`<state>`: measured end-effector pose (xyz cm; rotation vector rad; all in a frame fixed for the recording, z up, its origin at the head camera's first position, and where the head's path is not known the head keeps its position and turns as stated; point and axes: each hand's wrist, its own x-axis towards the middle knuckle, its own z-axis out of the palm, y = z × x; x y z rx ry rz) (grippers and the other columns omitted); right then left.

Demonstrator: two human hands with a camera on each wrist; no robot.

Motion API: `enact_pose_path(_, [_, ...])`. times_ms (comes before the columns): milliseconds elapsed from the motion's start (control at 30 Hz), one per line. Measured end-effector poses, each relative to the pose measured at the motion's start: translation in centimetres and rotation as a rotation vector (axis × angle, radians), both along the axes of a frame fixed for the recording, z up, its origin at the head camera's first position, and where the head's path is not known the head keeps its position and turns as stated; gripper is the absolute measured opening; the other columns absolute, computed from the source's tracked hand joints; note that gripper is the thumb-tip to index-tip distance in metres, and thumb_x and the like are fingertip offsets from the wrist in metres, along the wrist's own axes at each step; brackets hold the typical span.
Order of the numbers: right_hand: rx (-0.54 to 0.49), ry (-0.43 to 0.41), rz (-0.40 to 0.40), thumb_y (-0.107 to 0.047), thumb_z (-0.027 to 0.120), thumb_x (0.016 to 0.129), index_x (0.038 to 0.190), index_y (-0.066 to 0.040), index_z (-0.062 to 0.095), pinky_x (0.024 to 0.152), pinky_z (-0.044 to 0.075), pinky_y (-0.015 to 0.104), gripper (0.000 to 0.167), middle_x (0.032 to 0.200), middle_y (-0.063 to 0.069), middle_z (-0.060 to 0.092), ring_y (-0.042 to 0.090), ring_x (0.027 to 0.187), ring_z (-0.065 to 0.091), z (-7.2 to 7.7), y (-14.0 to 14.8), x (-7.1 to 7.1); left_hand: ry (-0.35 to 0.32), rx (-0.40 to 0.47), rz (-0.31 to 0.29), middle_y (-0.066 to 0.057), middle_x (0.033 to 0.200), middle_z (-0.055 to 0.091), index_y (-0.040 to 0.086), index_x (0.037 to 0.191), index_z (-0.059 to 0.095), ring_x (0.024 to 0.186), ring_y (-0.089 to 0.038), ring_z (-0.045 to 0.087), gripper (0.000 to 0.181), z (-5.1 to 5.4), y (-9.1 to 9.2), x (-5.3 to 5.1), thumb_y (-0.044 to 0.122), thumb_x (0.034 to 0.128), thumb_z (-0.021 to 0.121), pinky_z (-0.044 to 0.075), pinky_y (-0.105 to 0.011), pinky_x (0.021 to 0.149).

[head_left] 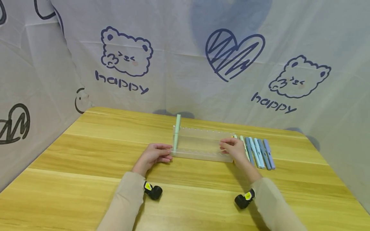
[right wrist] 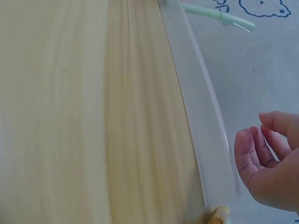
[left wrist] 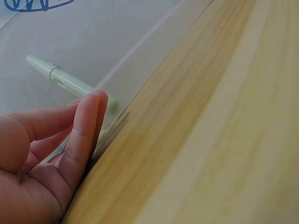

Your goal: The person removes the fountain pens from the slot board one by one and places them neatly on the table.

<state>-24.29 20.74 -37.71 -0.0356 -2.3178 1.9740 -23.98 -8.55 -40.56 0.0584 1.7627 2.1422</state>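
A clear plastic pen stand (head_left: 199, 142) with a notched top edge stands on the table. One pale green pen (head_left: 177, 133) leans upright at its left end, also seen as a green pen (left wrist: 70, 81) in the left wrist view. My left hand (head_left: 155, 153) is at the stand's left end, fingers fairly straight and fingertips against or very close to it. Over the stand's right part is my right hand (head_left: 235, 150), its fingers loosely bent. Nothing shows between those fingers (right wrist: 254, 147) in the right wrist view.
To the right of the stand lies a row of several pens (head_left: 260, 153) in green, blue and purple, partly behind the right hand. The wooden table (head_left: 196, 199) reaches back to a printed white cloth (head_left: 179, 64). A camera (head_left: 154, 192) sits on each wrist.
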Motion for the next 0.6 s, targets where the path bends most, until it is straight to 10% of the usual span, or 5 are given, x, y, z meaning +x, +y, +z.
enact_pose_path(600, [-0.084, -0.027, 0.067, 0.006, 0.059, 0.082, 0.098, 0.020, 0.055, 0.056, 0.055, 0.026, 0.022, 0.070, 0.002, 0.060, 0.015, 0.063, 0.060, -0.1, -4.9, -0.4, -0.006, 0.000, 0.002, -0.011, 0.073, 0.063, -0.019, 0.119, 0.043, 0.057, -0.013, 0.062, 0.034, -0.2, 0.0, -0.1, -0.008, 0.0872, 0.049, 0.055, -0.023, 0.058])
